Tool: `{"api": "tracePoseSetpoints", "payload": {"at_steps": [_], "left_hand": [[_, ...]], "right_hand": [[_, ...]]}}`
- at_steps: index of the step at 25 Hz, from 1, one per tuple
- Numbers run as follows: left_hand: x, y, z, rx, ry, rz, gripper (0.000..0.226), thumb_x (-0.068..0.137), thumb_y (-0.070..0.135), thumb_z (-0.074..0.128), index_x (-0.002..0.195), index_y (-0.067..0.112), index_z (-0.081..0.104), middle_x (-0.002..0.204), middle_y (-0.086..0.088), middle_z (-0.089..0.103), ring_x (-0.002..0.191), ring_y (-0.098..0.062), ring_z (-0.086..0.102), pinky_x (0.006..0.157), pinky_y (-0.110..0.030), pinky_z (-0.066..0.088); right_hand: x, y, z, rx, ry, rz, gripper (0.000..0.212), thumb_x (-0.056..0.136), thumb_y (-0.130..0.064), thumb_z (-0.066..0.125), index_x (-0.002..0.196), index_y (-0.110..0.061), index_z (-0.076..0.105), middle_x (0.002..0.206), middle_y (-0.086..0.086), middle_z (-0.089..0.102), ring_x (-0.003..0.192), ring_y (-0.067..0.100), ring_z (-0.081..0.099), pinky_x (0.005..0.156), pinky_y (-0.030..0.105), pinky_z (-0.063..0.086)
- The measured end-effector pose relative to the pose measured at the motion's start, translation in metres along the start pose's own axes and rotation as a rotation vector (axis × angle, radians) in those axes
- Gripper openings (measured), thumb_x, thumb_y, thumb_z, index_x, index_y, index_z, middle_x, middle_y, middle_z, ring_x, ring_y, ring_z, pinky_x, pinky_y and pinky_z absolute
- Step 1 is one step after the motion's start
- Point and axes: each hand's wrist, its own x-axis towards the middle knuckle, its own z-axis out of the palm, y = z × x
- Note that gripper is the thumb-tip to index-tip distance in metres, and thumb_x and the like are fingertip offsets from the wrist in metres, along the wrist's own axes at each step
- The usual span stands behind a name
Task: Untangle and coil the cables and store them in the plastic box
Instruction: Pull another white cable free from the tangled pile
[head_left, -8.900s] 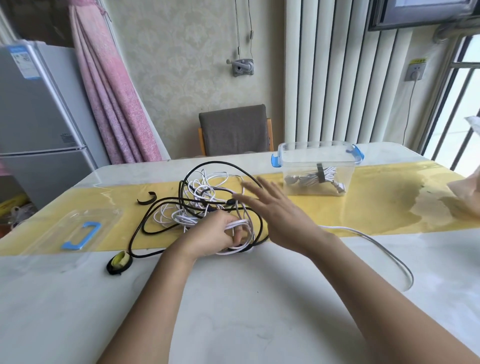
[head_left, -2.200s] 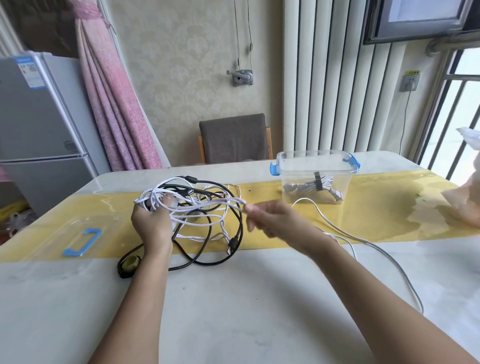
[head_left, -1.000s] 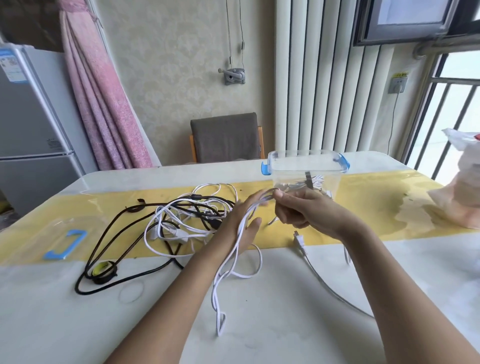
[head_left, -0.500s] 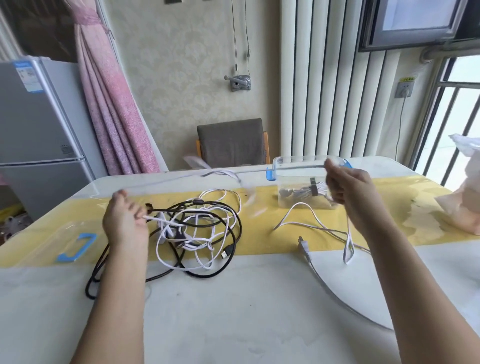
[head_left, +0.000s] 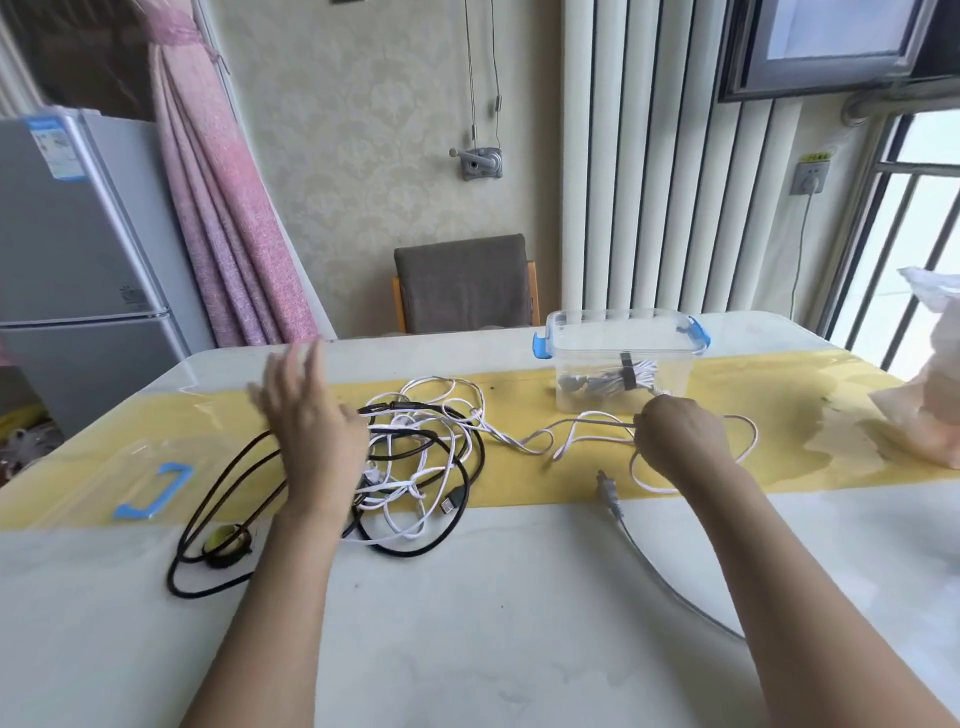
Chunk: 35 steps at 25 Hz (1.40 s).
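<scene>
A tangle of white and black cables (head_left: 415, 457) lies in the middle of the table. My left hand (head_left: 306, 421) hovers over its left side with fingers spread, blurred, holding nothing. My right hand (head_left: 675, 436) pinches a white cable (head_left: 535, 441) that runs slack from the tangle to my fingers and loops on past them. The clear plastic box (head_left: 623, 358) with blue clips stands behind my right hand, with one coiled cable bundle (head_left: 613, 382) strapped inside it.
The box's clear lid (head_left: 150, 488) with a blue handle lies at the left on the yellow runner. A grey cable end (head_left: 608, 491) trails toward the near right edge. A plastic bag (head_left: 935, 395) sits at the far right. A chair (head_left: 462, 283) stands behind the table.
My left hand let go of the white cable and opened above the tangle. My right hand dropped from box height to the table, and the stretched white cable went slack.
</scene>
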Motion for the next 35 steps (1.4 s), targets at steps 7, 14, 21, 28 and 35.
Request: {"api": "tracePoseSetpoints", "payload": {"at_steps": [7,14,21,28,35], "left_hand": [[-0.035,0.027,0.058,0.232,-0.67,0.301,0.042,0.093,0.01,0.042,0.135,0.015,0.045,0.138,-0.003,0.046,0.132,-0.023,0.037,0.115,-0.039,0.008],[-0.032,0.02,0.054,-0.052,-0.586,0.261,0.018,0.091,0.026,0.06,0.095,0.011,0.07,0.102,-0.004,0.056,0.098,-0.024,0.051,0.084,-0.035,0.04],[-0.036,0.034,0.035,-0.501,-0.738,-0.103,0.084,0.079,0.081,0.015,0.111,0.02,0.064,0.104,0.002,0.063,0.097,-0.012,0.055,0.086,-0.026,0.039],[-0.028,0.049,0.021,-0.429,-0.697,0.059,0.063,0.083,0.064,0.037,0.078,0.007,0.063,0.07,-0.001,0.064,0.068,-0.01,0.056,0.069,-0.026,0.043],[-0.032,0.073,0.007,-0.532,-0.619,0.019,0.044,0.076,0.062,0.051,0.087,0.019,0.05,0.052,0.01,0.055,0.052,-0.006,0.05,0.053,-0.017,0.035]], "right_hand": [[-0.006,-0.015,0.01,-0.259,-0.002,-0.191,0.039,0.086,-0.005,0.044,0.119,-0.018,0.061,0.12,0.008,0.053,0.117,0.031,0.04,0.096,0.037,0.032],[-0.016,-0.044,0.026,-0.012,0.054,-0.554,0.043,0.093,-0.021,0.05,0.136,-0.021,0.045,0.124,0.003,0.051,0.117,0.025,0.044,0.098,0.029,0.033],[-0.03,-0.059,0.037,-0.238,0.008,-0.524,0.025,0.096,-0.017,0.044,0.11,-0.019,0.064,0.104,0.004,0.053,0.103,0.026,0.044,0.076,0.033,0.026],[-0.036,-0.071,0.039,0.248,-0.158,-0.584,0.023,0.092,-0.01,0.045,0.108,-0.013,0.062,0.105,0.007,0.061,0.097,0.026,0.055,0.076,0.031,0.04],[-0.045,-0.082,0.016,0.856,0.027,-0.593,0.022,0.092,-0.023,0.059,0.076,-0.011,0.068,0.073,-0.001,0.052,0.062,0.007,0.047,0.057,0.014,0.034]]}}
